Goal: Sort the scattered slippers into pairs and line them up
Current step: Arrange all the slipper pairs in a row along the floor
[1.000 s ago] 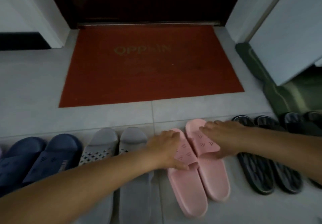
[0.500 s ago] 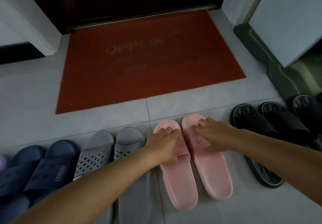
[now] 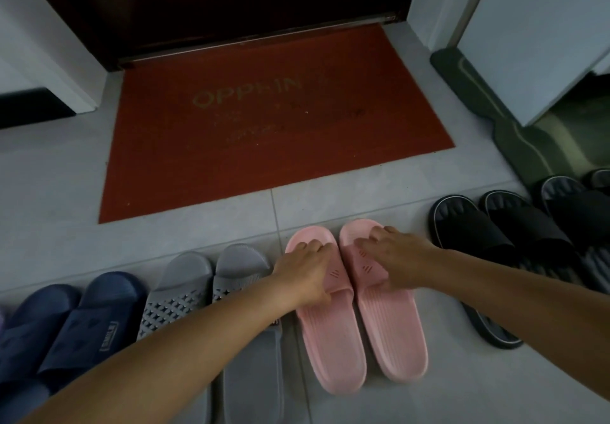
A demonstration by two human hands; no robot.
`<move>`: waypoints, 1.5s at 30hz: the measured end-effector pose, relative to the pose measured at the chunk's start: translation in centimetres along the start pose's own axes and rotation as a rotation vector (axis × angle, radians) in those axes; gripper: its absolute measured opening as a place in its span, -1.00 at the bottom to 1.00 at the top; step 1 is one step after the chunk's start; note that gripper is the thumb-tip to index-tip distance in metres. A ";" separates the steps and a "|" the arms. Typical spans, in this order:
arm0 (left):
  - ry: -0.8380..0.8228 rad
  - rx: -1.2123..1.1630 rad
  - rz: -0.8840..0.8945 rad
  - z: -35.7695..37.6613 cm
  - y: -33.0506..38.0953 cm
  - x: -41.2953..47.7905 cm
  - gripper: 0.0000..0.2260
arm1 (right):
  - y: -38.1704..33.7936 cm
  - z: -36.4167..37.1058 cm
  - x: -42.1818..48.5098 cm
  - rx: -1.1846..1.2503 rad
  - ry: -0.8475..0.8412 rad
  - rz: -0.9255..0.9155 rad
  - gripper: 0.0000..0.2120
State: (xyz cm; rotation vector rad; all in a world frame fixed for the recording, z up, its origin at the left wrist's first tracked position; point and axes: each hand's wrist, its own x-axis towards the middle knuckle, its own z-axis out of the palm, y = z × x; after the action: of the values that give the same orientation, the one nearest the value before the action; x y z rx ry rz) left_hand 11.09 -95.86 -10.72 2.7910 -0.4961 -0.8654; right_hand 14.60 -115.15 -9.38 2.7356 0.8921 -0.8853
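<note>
Both pink slides are on the tiled floor (image 3: 330,205), just beside each other with toes pointing at the red doormat (image 3: 274,126). They're slotted between the grey pair (image 3: 185,288) and the black slippers (image 3: 468,229), with the navy pair (image 3: 76,321) further left. The left grip (image 3: 307,272) is draped over the strap of the left pink slipper (image 3: 333,341), fingers curved over the front edge and thumb at the back edge. The right grip (image 3: 392,258) has the right pink slipper (image 3: 392,331) the same way, fingers a bit more spread. These look like moulded foam: light, slightly bendy, nothing to break. My guess is the soles drag on tile rather than glide, so hold the strap arch and lift a touch when nudging, since shoving from the heel would probably just twist them.
</note>
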 end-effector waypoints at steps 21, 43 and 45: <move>0.094 -0.117 0.126 -4.7 15.5 7.6 -0.25 | 19.5 2.5 -9.7 0.254 0.105 0.497 -0.28; 0.131 -0.025 0.077 1.0 17.1 10.4 -0.21 | 17.1 5.2 -8.2 0.061 0.106 0.302 -0.19; 0.135 -0.023 0.070 1.0 17.0 10.2 -0.20 | 16.9 4.9 -8.2 0.066 0.100 0.289 -0.21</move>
State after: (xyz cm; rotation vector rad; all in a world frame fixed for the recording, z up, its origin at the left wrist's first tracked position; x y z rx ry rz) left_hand 14.01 -115.43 -12.34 2.7684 -0.5543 -0.6593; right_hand 16.53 -134.46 -9.63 2.8862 0.4697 -0.7408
